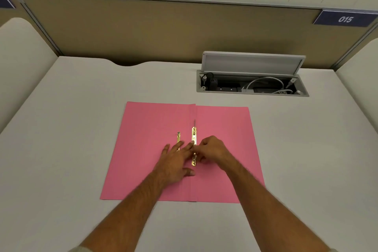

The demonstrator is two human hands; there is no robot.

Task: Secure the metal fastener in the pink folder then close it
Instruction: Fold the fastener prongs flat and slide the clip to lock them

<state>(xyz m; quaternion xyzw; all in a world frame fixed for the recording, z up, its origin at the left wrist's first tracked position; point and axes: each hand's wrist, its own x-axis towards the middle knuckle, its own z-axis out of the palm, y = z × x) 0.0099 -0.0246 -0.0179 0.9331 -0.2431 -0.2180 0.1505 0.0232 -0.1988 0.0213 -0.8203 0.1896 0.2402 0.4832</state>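
Observation:
The pink folder lies open and flat on the desk, its spine crease running away from me. Along the crease sits the gold metal fastener bar, with a thin prong sticking out past its far end. A second, narrower gold strip lies on the left leaf, partly under my fingers. My left hand rests flat on the folder with fingers spread, one fingertip on the bar. My right hand has its fingers curled and pinches the middle of the fastener bar.
An open cable box with its lid raised, holding plugs and white cables, is sunk into the desk beyond the folder on the right. A beige partition bounds the back. Padded dividers stand left and right.

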